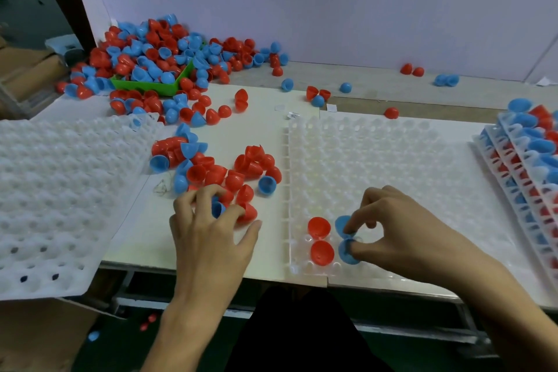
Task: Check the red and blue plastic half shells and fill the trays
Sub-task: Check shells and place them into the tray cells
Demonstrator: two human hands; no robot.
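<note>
White counter (241,106) under both hands. Right hand (401,229) pinching blue shell (347,252) into clear tray (392,160), filling its holes. Left hand (211,220) curled round shells (217,208) from nearby pile, ready next.

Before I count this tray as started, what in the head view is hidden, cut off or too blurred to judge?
- Near blue shell: the right hand covers part of it, so its seating is unclear.
- Blue shell under the left hand: mostly hidden by fingers.
- Filled trays: cut off by the right edge.
- Clear tray: far pockets washed out by glare.
- Shell defects: too small and blurred.
</note>
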